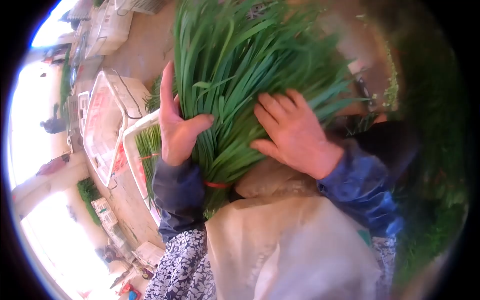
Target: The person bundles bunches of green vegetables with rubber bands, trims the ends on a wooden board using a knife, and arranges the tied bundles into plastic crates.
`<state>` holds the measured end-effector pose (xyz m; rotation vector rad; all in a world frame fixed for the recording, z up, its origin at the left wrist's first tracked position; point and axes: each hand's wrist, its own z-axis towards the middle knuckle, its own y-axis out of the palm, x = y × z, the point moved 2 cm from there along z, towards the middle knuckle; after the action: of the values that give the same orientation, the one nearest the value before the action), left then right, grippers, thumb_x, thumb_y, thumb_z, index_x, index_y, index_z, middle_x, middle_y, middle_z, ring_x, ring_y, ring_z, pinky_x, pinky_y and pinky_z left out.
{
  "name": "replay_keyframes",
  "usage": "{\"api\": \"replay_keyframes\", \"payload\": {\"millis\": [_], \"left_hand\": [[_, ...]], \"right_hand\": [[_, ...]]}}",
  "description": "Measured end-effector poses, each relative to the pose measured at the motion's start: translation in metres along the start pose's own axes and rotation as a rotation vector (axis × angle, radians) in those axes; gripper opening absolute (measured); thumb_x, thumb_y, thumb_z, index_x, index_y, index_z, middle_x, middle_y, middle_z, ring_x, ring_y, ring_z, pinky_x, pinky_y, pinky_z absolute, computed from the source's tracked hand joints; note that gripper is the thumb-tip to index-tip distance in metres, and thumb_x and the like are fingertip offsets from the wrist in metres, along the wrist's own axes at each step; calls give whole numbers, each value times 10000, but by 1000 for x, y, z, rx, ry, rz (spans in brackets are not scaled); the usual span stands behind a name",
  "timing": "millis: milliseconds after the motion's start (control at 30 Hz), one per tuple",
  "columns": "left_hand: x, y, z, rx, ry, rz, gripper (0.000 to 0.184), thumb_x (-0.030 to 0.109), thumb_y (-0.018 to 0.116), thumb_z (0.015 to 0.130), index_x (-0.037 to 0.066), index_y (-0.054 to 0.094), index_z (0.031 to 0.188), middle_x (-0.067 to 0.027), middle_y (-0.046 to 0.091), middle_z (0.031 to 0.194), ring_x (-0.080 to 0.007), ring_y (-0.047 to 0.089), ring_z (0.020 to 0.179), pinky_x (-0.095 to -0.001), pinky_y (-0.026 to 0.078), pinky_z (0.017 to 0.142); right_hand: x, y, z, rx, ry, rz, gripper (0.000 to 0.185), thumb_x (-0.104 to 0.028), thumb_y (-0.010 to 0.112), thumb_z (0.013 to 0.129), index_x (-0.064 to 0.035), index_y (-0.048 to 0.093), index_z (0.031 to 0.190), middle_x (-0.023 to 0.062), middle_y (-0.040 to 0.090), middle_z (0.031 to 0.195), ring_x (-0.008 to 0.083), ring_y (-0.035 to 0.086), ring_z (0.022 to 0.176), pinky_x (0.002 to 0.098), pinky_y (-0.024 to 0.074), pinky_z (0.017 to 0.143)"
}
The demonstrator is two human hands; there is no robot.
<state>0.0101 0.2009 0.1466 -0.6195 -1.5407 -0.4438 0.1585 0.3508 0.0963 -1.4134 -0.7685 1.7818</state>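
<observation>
A large bundle of long, flat green leaves, which look like garlic chives (220, 85), stands fanned out against my lap. A red band (218, 185) circles its lower part. My left hand (181, 130) rests along the bundle's left side, its thumb across the front leaves and a finger stretched upward; the other fingers are partly hidden. On the right side, my right hand (295, 132) lies over the leaves with its fingers extended and the thumb apart. The leaf tips at the upper right are blurred. A pale apron or sheet (295, 240) covers my lap below.
A white crate (131, 142) holding more banded green bundles stands close on my left. Beyond it is another white crate (102, 80), and a further crate (111, 30) stands at the upper left. Dark greenery (435, 190) fills the right side.
</observation>
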Motion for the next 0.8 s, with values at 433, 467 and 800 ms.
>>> {"api": "replay_keyframes", "payload": {"millis": [433, 467, 800], "left_hand": [[-5, 0, 1, -29, -7, -70, 1064, -153, 554, 616, 40, 126, 1571, -167, 475, 1418, -252, 559, 1214, -351, 471, 999], [-4, 0, 0, -18, -1, -86, 1064, -153, 555, 615, 39, 127, 1571, -165, 473, 1419, -250, 560, 1212, -351, 470, 1002], [2, 7, 0, -67, -40, 20, 1039, -93, 619, 652, 21, 132, 1563, -196, 494, 1398, -256, 565, 1201, -361, 463, 1010]], "right_hand": [[-1, 9, -11, 41, 47, 112, 700, -472, 672, 790, -62, 541, 1342, 167, 521, 1343, 321, 532, 1004, 437, 412, 880], [1, 14, -15, 55, 63, 85, 705, -481, 667, 794, -65, 539, 1348, 163, 522, 1350, 318, 530, 995, 435, 412, 870], [-8, 15, -39, 117, 70, 131, 712, -393, 714, 761, -13, 526, 1333, 186, 519, 1336, 326, 515, 1009, 443, 410, 891]]}}
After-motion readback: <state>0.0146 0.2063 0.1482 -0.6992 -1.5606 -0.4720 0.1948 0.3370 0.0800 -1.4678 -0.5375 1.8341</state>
